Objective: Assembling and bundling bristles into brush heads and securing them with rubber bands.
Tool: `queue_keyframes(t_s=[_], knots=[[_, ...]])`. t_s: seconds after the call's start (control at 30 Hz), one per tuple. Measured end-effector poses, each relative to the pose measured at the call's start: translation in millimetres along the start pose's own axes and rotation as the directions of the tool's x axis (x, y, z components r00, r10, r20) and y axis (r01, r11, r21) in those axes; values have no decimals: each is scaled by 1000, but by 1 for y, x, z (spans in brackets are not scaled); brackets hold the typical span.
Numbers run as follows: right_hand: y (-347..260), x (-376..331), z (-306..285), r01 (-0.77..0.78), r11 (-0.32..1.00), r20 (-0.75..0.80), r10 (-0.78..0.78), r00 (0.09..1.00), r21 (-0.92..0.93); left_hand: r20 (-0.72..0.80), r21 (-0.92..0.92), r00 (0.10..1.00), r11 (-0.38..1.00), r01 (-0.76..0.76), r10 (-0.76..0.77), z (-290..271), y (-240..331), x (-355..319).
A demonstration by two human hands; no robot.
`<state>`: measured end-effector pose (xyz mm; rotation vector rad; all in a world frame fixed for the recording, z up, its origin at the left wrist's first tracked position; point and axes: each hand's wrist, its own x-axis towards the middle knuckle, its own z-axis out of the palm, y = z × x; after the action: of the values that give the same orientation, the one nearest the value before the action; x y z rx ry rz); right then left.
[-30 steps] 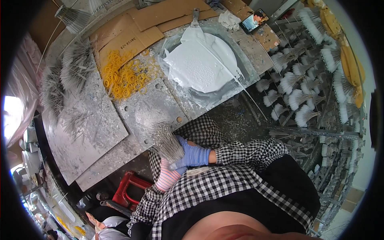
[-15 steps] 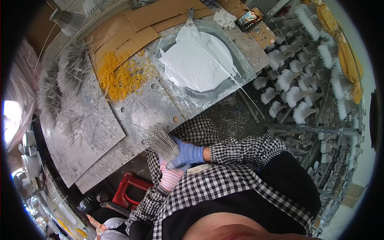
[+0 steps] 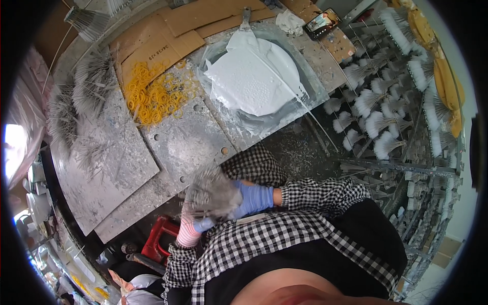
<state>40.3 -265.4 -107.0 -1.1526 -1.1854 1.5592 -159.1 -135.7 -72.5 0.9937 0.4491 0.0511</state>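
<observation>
A bundle of thin grey wire-like rods (image 3: 211,190), smeared by motion, is held between my hands over my lap at the front edge of the worktable. My right hand (image 3: 254,198), in a blue knitted glove, closes round the bundle's right side. My left hand (image 3: 190,229), in a pink-and-white striped glove with blue at the fingers, is against its lower left side. The left fingers are partly hidden by the rods and blurred.
Ahead stands a basin (image 3: 317,86) of thick white paste, with a scraper (image 3: 246,20) and a thin rod (image 3: 315,119) across it. Yellow rubber bands (image 3: 152,96) lie left of it, near loose grey rods (image 3: 94,91). A rack of white-tipped bundles (image 3: 376,104) stands right; a red stool (image 3: 158,239) is below.
My hands have moved apart, the left one down and left, the right one slightly right. The bundle has spread wider and blurred between them.
</observation>
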Motion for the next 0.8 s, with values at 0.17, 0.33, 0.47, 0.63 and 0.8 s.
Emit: queue_keyframes(t_s=[0.17,0.33,0.47,0.63,0.8], knots=[[-6,17,-7,96,993,156,-84,984,-69,-65,-60,934,933,-355,351,45,45,45],[-27,31,-24,283,956,170,-267,949,-80,76,66,931,929,-363,358,55,81,45],[-106,57,-53,555,793,62,-559,827,-252,73,557,741,589,-586,668,65,119,48],[-67,107,-35,538,496,-218,-839,498,-682,361,598,378,99,-795,853,27,110,76],[-28,118,-32,286,648,-359,-676,643,-706,-263,658,627,612,-439,733,10,78,86]])
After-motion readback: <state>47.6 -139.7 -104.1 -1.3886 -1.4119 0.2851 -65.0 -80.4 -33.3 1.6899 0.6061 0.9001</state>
